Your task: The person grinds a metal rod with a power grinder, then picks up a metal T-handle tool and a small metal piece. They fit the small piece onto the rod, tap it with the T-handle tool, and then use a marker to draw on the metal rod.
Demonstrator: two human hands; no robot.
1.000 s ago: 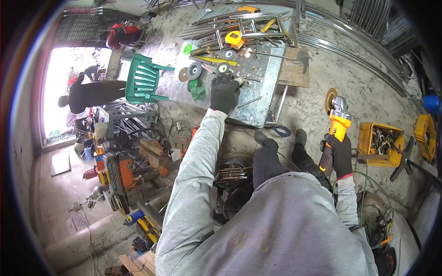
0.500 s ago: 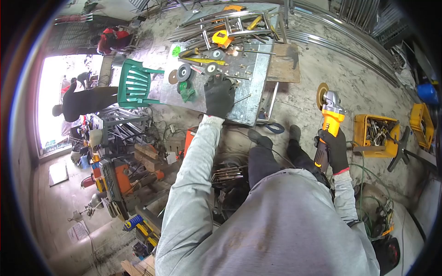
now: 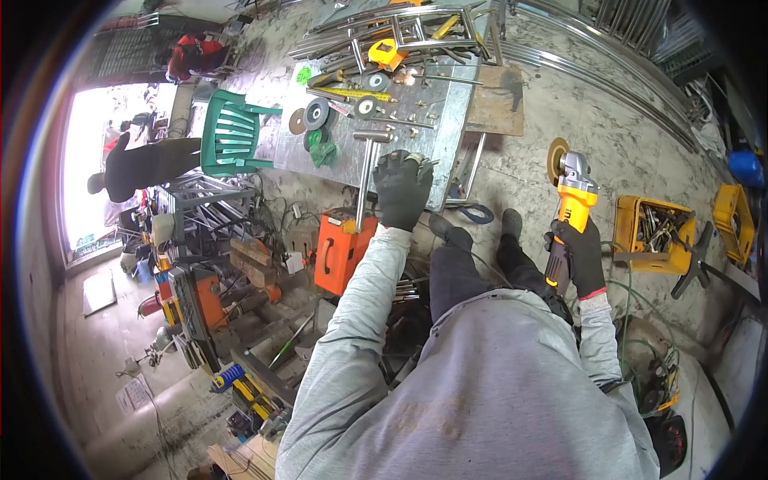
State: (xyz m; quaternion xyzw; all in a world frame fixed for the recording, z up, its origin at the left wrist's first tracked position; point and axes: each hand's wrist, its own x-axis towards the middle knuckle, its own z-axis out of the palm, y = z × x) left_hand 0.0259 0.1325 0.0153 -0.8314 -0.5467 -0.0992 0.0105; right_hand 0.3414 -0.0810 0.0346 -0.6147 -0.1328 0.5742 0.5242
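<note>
My right hand (image 3: 579,254), in a black glove, grips the dark handle of a yellow angle grinder (image 3: 574,206). Its round brown disc (image 3: 558,161) points away from me, above the floor. My left hand (image 3: 402,192), also gloved, is over the near edge of the metal-topped table (image 3: 336,176) with its fingers curled. Something small and shiny shows at the fingertips, too small to name. Just left of this hand is a T-shaped metal tube (image 3: 365,172). Grinding discs (image 3: 317,114), a green cloth (image 3: 322,154) and a yellow tape measure (image 3: 387,54) lie farther up the table.
An orange box (image 3: 344,252) sits below the table edge. A green chair (image 3: 232,134) stands at the left, with a person (image 3: 152,174) beyond it. Yellow crates (image 3: 652,234) of metal parts are on the right. Long metal tubes (image 3: 592,88) line the far floor.
My left hand has shifted right and slightly nearer, bringing the T-shaped tube and more of the orange box into sight. My right hand and the grinder have barely moved.
</note>
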